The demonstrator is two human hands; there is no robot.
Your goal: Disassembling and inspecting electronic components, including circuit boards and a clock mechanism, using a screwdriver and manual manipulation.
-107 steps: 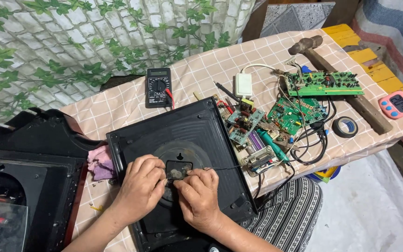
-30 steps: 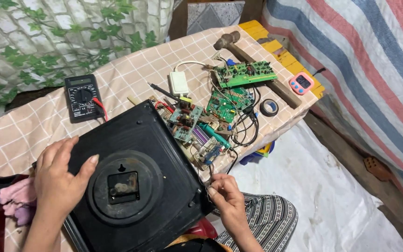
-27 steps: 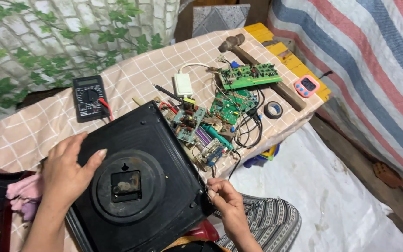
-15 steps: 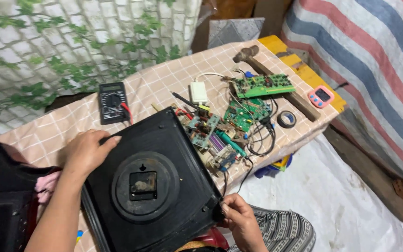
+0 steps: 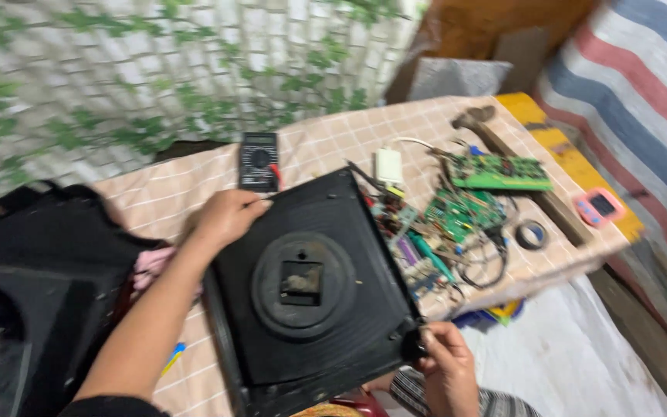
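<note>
I'm looking down at a worktop (image 5: 326, 143) under a pink checked cloth, a white lattice wall with green leaves behind it and a striped red, white and blue tarp off to the right. The black square housing (image 5: 310, 286) lies flat at the near edge, its round recess and small square centre part facing up. My left hand (image 5: 229, 218) rests on its far left corner, fingers curled over the rim in a closed grip; my right hand (image 5: 445, 363) pinches the near right corner, fingers pressed together on the edge. I judge the work as midway: the housing is opened and stripped, and its insides lie apart beside it, namely the green circuit boards (image 5: 476, 193), loose wires (image 5: 484, 266) and a roll of black tape (image 5: 533, 234). Nothing is refitted yet. A black multimeter (image 5: 259, 161) sits just beyond the left hand, a hammer (image 5: 476, 122) at the far corner, another black casing (image 5: 32, 286) on the left.
</note>
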